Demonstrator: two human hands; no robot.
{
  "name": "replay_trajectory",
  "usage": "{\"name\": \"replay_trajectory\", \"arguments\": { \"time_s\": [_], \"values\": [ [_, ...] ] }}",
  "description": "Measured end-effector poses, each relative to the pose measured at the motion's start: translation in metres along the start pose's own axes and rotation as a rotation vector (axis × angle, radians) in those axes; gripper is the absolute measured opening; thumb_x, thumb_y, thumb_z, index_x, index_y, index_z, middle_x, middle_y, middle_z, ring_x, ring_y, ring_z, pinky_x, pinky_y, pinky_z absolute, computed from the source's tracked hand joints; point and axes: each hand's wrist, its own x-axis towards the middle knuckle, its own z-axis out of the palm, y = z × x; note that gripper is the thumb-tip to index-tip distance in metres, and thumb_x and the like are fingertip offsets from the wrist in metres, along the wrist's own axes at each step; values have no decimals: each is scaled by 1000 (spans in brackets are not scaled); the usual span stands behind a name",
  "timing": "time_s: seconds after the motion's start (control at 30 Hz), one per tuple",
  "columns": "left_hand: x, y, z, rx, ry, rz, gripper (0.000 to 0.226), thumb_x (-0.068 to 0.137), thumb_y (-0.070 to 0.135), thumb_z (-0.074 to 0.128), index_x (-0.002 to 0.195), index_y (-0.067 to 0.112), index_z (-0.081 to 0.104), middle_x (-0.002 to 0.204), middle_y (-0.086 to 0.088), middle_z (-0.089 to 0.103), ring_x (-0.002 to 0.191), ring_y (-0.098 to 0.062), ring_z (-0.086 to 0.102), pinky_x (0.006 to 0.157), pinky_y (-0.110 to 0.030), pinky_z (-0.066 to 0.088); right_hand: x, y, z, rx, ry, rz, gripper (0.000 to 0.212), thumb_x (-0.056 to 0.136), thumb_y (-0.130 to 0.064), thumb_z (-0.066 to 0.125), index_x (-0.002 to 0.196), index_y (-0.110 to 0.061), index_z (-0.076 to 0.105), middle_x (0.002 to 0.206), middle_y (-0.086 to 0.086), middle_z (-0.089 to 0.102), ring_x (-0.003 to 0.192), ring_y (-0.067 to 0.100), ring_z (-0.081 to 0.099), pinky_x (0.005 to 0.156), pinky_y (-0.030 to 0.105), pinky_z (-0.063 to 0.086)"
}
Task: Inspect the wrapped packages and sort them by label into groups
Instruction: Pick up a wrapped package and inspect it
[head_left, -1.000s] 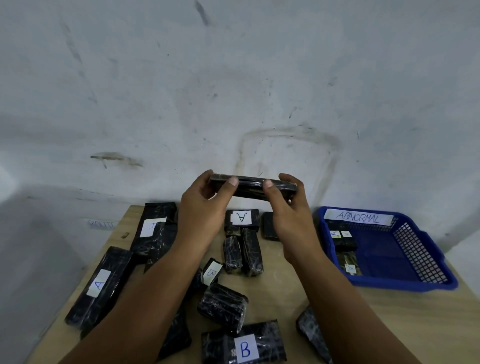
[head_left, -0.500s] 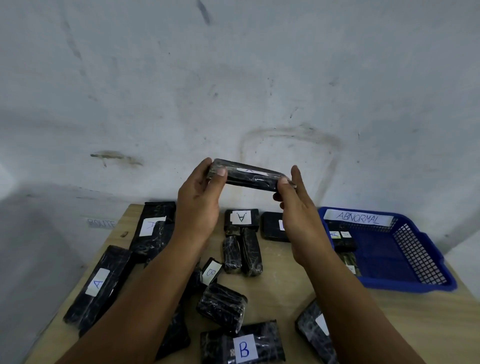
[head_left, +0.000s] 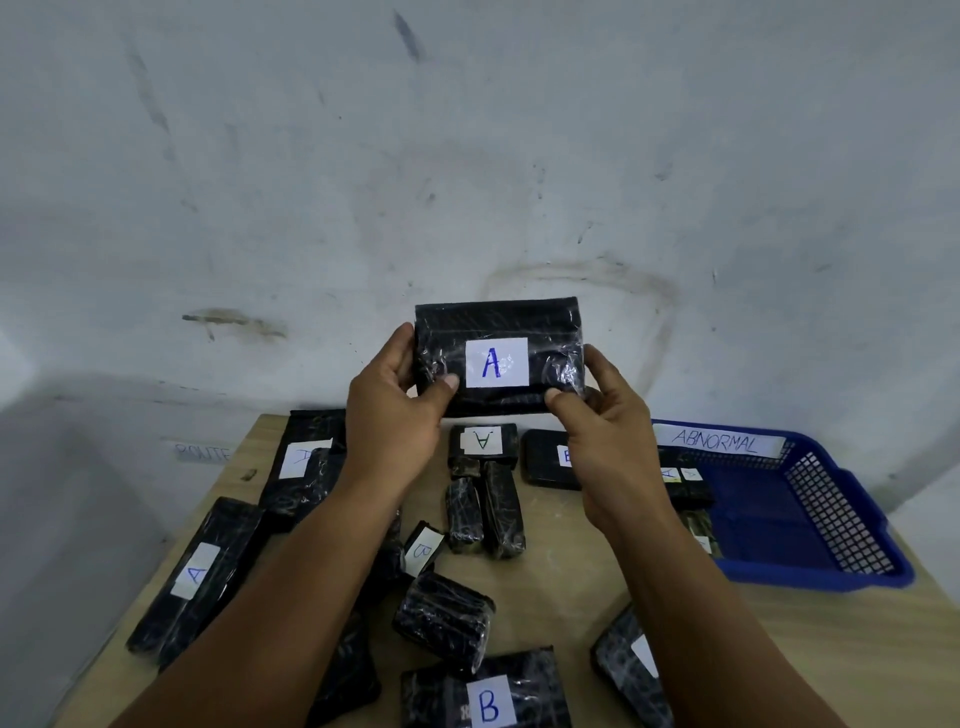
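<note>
I hold a black wrapped package (head_left: 498, 332) upright above the table, its white label with a blue "A" facing me. My left hand (head_left: 392, 415) grips its left end and my right hand (head_left: 608, 431) grips its right end, thumbs on the front face. Below lie several black wrapped packages: a long one labelled "A" (head_left: 200, 571) at the left, another "A" (head_left: 482, 441) at the back centre, one labelled "B" (head_left: 485, 696) at the front, and a small "B" (head_left: 423, 550) by my left forearm.
A blue mesh basket (head_left: 831, 509) marked "ABNORMAL" stands at the right of the wooden table (head_left: 831, 649) and holds a few small packages. A grey wall rises just behind. More unlabelled dark packages (head_left: 485, 512) lie in the middle.
The package was edge-on to me; both hands have tipped it up so its face and "A" label now show. It sits slightly higher than before.
</note>
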Motion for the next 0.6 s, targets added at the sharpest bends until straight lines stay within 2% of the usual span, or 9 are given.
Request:
{"name": "replay_trajectory", "arguments": {
  "time_s": [0.07,0.1,0.17,0.2,0.27,0.33,0.4,0.5,0.6],
  "values": [
    [3,0,-3,-1,13,1,76,84,2,80,151,18,49,141,6,63,130,-3,58,111,-38,49,2,-2,0,-4,-16,-12,44,103,-10,62,144,-25,59,98,3,79,77,3,75,61,15,56],
    [5,1,-5,-1,7,8,77,83,1,81,151,18,49,141,6,63,130,-4,59,111,-38,49,2,-3,0,-9,-13,-29,34,103,-15,63,135,-24,66,98,3,80,83,13,78,64,27,61],
    [7,5,-7,11,-17,25,78,82,2,82,151,18,49,142,5,62,131,-6,58,111,-38,49,2,-5,2,-8,8,-56,20,104,-19,64,121,-23,73,97,6,80,93,44,73,75,63,60],
    [8,7,-7,19,-29,37,75,82,4,82,149,18,51,141,5,64,130,-7,59,111,-39,49,3,-5,2,-8,21,-70,18,104,-19,63,118,-21,73,96,6,80,92,50,70,78,69,56],
    [8,14,-7,20,-48,73,57,85,7,79,138,21,63,126,8,72,119,-6,66,106,-38,53,5,-7,3,18,35,-95,17,104,-14,63,118,-17,73,95,3,81,84,41,73,71,56,61],
    [7,22,-5,11,-24,90,27,93,16,73,115,30,74,105,13,78,102,-4,72,97,-36,58,7,-9,2,34,13,-100,19,103,-11,62,118,-13,73,95,2,81,85,18,78,64,25,60],
    [8,26,-4,-3,45,73,14,98,26,68,98,37,75,92,14,79,92,-8,75,91,-41,60,10,-11,2,22,-25,-97,18,103,-11,63,116,-14,74,94,-2,81,86,6,76,66,14,55],
    [11,23,-7,-32,59,40,22,97,20,68,91,40,74,88,16,79,89,-7,75,88,-39,61,14,-14,4,41,0,-111,17,101,-18,66,117,-16,73,96,-2,80,87,6,76,69,17,57],
    [10,21,-6,-24,4,61,22,96,15,70,98,36,75,93,13,79,92,-6,75,89,-34,60,18,-16,4,99,65,-122,23,100,-21,69,122,-16,69,97,0,77,86,11,77,71,29,63]
  ]
}}
